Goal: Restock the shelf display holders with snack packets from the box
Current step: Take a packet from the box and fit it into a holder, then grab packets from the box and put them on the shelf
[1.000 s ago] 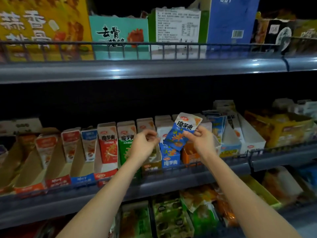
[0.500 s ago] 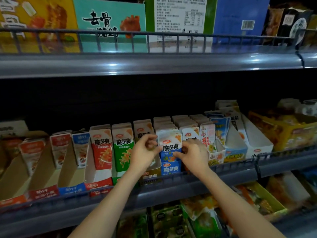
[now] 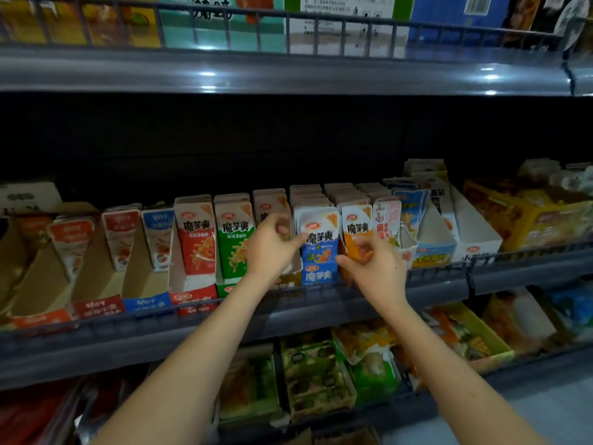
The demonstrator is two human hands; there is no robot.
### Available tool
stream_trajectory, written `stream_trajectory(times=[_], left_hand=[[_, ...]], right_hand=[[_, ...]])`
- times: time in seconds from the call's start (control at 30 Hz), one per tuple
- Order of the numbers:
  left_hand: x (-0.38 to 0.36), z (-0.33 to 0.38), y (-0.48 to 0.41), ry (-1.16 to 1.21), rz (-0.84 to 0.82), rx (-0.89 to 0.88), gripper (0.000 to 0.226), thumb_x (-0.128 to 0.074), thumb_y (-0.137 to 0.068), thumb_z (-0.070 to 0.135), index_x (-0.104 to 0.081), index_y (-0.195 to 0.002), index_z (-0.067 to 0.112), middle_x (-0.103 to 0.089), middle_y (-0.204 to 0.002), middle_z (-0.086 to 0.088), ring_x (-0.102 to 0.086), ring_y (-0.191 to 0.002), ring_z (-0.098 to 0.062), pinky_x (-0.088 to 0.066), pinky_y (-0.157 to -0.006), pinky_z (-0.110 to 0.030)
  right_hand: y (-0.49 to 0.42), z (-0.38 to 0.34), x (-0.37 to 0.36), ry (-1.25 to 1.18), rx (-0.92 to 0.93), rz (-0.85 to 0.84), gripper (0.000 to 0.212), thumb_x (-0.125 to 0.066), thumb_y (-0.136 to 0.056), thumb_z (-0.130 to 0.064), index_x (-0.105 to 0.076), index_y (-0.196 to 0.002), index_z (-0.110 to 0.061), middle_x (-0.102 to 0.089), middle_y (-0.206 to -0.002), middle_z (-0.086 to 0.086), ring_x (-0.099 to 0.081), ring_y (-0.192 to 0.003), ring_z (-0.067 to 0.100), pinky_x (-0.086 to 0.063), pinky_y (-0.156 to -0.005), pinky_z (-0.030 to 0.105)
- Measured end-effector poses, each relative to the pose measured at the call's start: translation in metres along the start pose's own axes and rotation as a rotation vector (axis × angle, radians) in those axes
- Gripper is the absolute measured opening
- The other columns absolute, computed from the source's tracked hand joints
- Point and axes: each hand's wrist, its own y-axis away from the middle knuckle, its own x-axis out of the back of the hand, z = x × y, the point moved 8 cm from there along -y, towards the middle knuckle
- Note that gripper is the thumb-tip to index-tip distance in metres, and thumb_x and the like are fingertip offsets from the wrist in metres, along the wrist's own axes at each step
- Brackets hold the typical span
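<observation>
A blue-and-white snack packet [image 3: 321,234] stands upright at the front of the blue display holder [image 3: 317,277] on the middle shelf. My left hand [image 3: 272,248] is at the packet's left edge and pinches it with curled fingertips. My right hand [image 3: 373,271] is at its lower right; the thumb touches the packet's corner, and the loosely curled fingers hang in front of the orange packet [image 3: 356,226]. Red [image 3: 196,239] and green [image 3: 234,242] packets fill the holders to the left. No supply box is in view.
Half-empty cardboard holders [image 3: 96,284] line the shelf's left part, and white holders [image 3: 475,232] and a yellow carton [image 3: 526,216] its right. A wire rail [image 3: 433,277] fronts the shelf. Large boxes [image 3: 221,24] stand on the shelf above and bagged snacks [image 3: 317,374] in bins below.
The blue packet, held tilted above the holders a second ago, has gone down into the blue holder and stands upright. Both hands followed it down; the right has slid to its lower corner.
</observation>
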Motion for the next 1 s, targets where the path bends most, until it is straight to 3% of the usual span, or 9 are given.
stream_trajectory(times=[0.13, 0.23, 0.3, 0.37, 0.5, 0.6, 0.7, 0.9, 1.0], left_hand=[[0.027, -0.006, 0.058, 0.097, -0.005, -0.011, 0.017, -0.069, -0.084, 0.018, -0.061, -0.099, 0.019, -0.060, -0.083, 0.007, -0.057, -0.078, -0.011, -0.046, -0.072, -0.021], [0.034, -0.032, 0.127, 0.110, -0.107, 0.024, 0.006, -0.065, -0.087, 0.012, -0.066, -0.093, 0.012, -0.066, -0.084, -0.003, -0.059, -0.077, -0.014, -0.044, -0.069, -0.013], [0.031, -0.065, 0.180, 0.061, -0.213, 0.086, 0.004, -0.064, -0.088, 0.014, -0.066, -0.090, 0.017, -0.066, -0.083, 0.002, -0.059, -0.077, -0.010, -0.043, -0.068, -0.011], [0.026, -0.105, 0.232, -0.048, -0.301, 0.146, 0.008, -0.064, -0.088, 0.016, -0.064, -0.088, 0.024, -0.063, -0.082, 0.009, -0.058, -0.076, -0.006, -0.041, -0.066, -0.009], [0.015, -0.191, 0.324, -0.164, -0.402, 0.348, 0.013, -0.061, -0.089, 0.012, -0.064, -0.091, 0.025, -0.065, -0.089, 0.007, -0.061, -0.083, -0.011, -0.042, -0.072, -0.020], [0.012, -0.245, 0.375, -0.247, -0.375, 0.484, 0.014, -0.061, -0.088, 0.012, -0.067, -0.096, 0.022, -0.069, -0.096, 0.001, -0.063, -0.085, -0.019, -0.040, -0.069, -0.023], [0.009, -0.279, 0.404, -0.365, -0.329, 0.489, 0.023, -0.063, -0.086, 0.011, -0.067, -0.108, 0.012, -0.066, -0.107, -0.008, -0.059, -0.098, -0.032, -0.044, -0.079, -0.034], [-0.004, -0.325, 0.421, -0.503, -0.349, 0.437, 0.036, -0.058, -0.091, 0.018, -0.056, -0.126, 0.010, -0.051, -0.135, -0.016, -0.046, -0.123, -0.038, -0.039, -0.099, -0.051], [-0.014, -0.346, 0.432, -0.526, -0.410, 0.467, 0.042, -0.051, -0.095, 0.025, -0.047, -0.136, 0.016, -0.033, -0.150, -0.012, -0.034, -0.134, -0.035, -0.033, -0.107, -0.051]], right_hand=[[0.070, 0.015, 0.014, -0.207, -0.100, -0.146, 0.023, -0.076, -0.076, -0.034, -0.057, -0.087, -0.028, -0.062, -0.082, -0.008, -0.059, -0.079, 0.011, -0.049, -0.077, 0.034], [0.147, 0.034, -0.005, -0.335, -0.210, -0.400, 0.014, -0.074, -0.080, -0.019, -0.061, -0.082, -0.023, -0.060, -0.071, -0.006, -0.056, -0.065, -0.001, -0.046, -0.066, 0.021], [0.206, 0.051, -0.031, -0.266, -0.245, -0.643, 0.010, -0.072, -0.083, -0.016, -0.062, -0.085, -0.018, -0.061, -0.074, -0.006, -0.057, -0.067, -0.003, -0.044, -0.066, 0.015], [0.263, 0.078, -0.054, -0.153, -0.304, -0.830, 0.011, -0.072, -0.083, -0.021, -0.062, -0.082, -0.026, -0.065, -0.079, -0.007, -0.062, -0.077, 0.006, -0.049, -0.073, 0.021], [0.357, 0.137, -0.093, 0.079, -0.406, -1.050, 0.012, -0.062, -0.088, -0.025, -0.064, -0.077, -0.021, -0.066, -0.084, -0.002, -0.061, -0.083, 0.014, -0.048, -0.079, 0.030], [0.400, 0.168, -0.113, 0.164, -0.484, -1.022, 0.016, -0.057, -0.090, -0.023, -0.069, -0.096, -0.014, -0.069, -0.102, 0.003, -0.063, -0.100, 0.021, -0.044, -0.080, 0.027], [0.427, 0.184, -0.137, 0.163, -0.558, -0.960, 0.030, -0.057, -0.092, -0.025, -0.061, -0.119, -0.013, -0.067, -0.111, 0.005, -0.062, -0.101, 0.020, -0.041, -0.071, 0.025], [0.444, 0.200, -0.193, 0.216, -0.590, -0.869, 0.057, -0.059, -0.091, -0.035, -0.042, -0.140, -0.013, -0.055, -0.135, 0.005, -0.057, -0.116, 0.023, -0.048, -0.080, 0.028], [0.435, 0.207, -0.222, 0.237, -0.562, -0.826, 0.060, -0.062, -0.089, -0.035, -0.038, -0.141, -0.017, -0.060, -0.128, 0.007, -0.060, -0.111, 0.026, -0.051, -0.083, 0.034]])
